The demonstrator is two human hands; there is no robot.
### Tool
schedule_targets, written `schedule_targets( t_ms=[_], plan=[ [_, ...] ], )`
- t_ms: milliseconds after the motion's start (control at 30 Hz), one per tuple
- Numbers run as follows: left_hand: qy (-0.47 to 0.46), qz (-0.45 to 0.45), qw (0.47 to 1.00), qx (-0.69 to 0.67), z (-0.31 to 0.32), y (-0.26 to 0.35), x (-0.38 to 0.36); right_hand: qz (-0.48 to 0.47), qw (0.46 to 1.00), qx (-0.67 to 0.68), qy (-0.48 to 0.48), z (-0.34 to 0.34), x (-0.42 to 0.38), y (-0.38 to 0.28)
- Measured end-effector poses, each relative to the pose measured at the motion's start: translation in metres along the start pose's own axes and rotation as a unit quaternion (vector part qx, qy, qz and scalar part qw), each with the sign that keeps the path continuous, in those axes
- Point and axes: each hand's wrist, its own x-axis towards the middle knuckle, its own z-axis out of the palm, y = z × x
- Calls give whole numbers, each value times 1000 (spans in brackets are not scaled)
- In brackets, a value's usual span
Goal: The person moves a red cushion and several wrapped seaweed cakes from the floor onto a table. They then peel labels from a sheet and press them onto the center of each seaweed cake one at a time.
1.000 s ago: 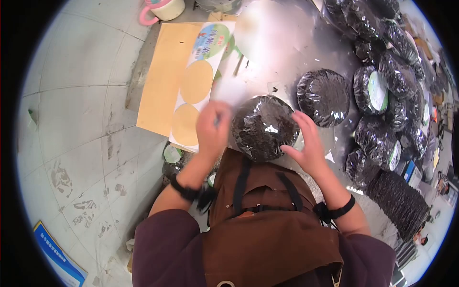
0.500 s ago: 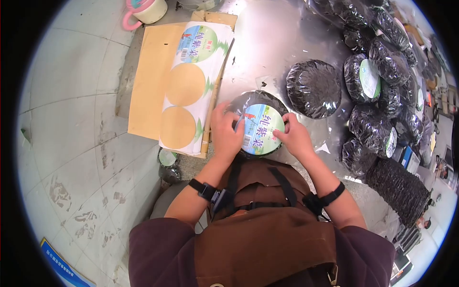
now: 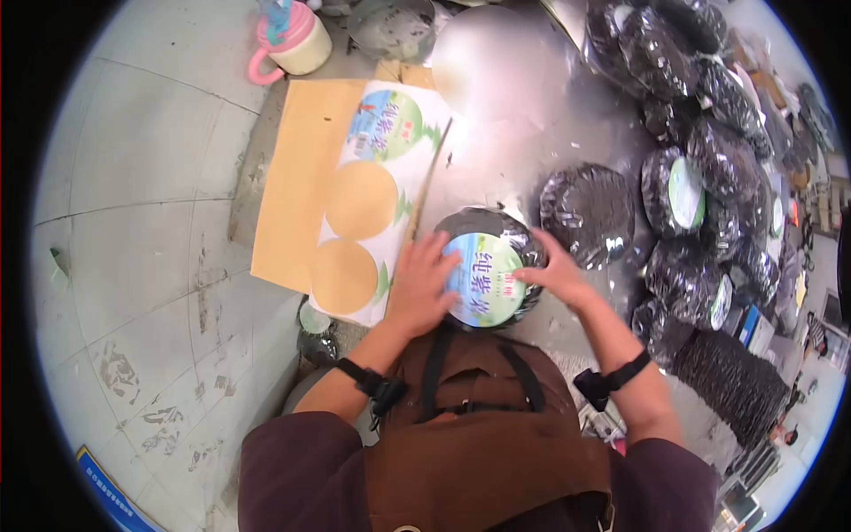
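A round label (image 3: 486,282), blue and green with printed characters, lies on top of a round, dark package (image 3: 483,222) in clear shiny film. My left hand (image 3: 422,282) rests along the package's left side, fingers spread and their tips on the label's edge. On the opposite side, my right hand (image 3: 560,271) has thumb and fingers apart, the thumb by the label's right edge and a finger on the film. To the left lies a white backing sheet (image 3: 409,230) with one label left on it and two bare tan circles.
A second dark wrapped package (image 3: 587,215) sits on the metal table (image 3: 496,71) to the right. Several more, some labelled, are heaped farther right beside a dark stack (image 3: 734,386). A cream cup with pink lid (image 3: 303,44) stands at upper left. Cardboard (image 3: 297,186) lies beneath the sheet.
The label, held at both edges by my fingers before, now lies flatter on the package. My left fingers have spread out, and my right hand has loosened. The whole view has shifted slightly.
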Motion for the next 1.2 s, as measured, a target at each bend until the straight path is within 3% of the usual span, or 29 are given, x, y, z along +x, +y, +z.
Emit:
schedule_targets(
  t_ms=[33,67,100,133,167,233,300,333,367,400,433,467,500,600,733,833,900,967,1033,1100,1167,1200],
  plan=[
    [42,-25,998,-35,-9,-17,1,-98,988,-113,43,-19,11,-30],
    [124,-86,988,-18,-20,-40,12,-122,981,-132,75,-39,16,-83],
    [202,-147,968,0,-33,-69,33,-177,974,-80,118,-56,9,-141],
    [216,-152,959,100,-45,-104,54,-282,932,-49,221,-75,8,-182],
    [203,-204,949,129,-53,-127,77,-266,932,188,161,-125,39,-200],
    [201,-249,935,154,-53,-170,124,-383,833,282,283,-134,22,-236],
    [9,-299,934,197,-25,-216,149,-319,866,67,380,-126,18,-209],
    [15,-302,934,192,-24,-209,154,-329,836,-167,407,-171,45,-141],
    [76,-338,922,172,-24,-189,161,-309,749,-354,468,-170,44,-92],
    [134,-373,905,152,-23,-177,164,-237,733,-408,489,-163,39,-45],
    [133,-381,903,149,-20,-177,164,-125,786,-403,451,-152,34,4],
    [155,-377,903,137,-20,-178,163,-97,873,-317,358,-129,31,44],
    [178,-369,904,126,-20,-179,164,-99,820,-412,384,-77,19,63],
    [204,-368,898,127,-21,-174,165,-89,862,-443,229,4,-18,5],
    [220,-348,904,115,-23,-169,164,-144,835,-483,222,42,-20,3],
    [243,-251,936,32,-22,-140,158,-126,870,-429,208,25,-19,0],
    [293,-57,945,-134,-31,-62,138,-184,917,-240,260,10,-27,6],
    [192,-100,910,-354,-35,13,103,-146,959,-73,232,4,-28,3],
    [71,-171,809,-559,-37,65,69,-136,969,121,164,5,-31,-10],
    [15,-191,717,-671,-30,85,50,-16,968,240,73,2,-33,-5],
    [21,-229,699,-677,-14,82,41,-24,951,287,110,4,-42,-1],
    [44,-230,779,-582,-2,77,38,-19,956,269,113,3,-42,12]
  ],
)
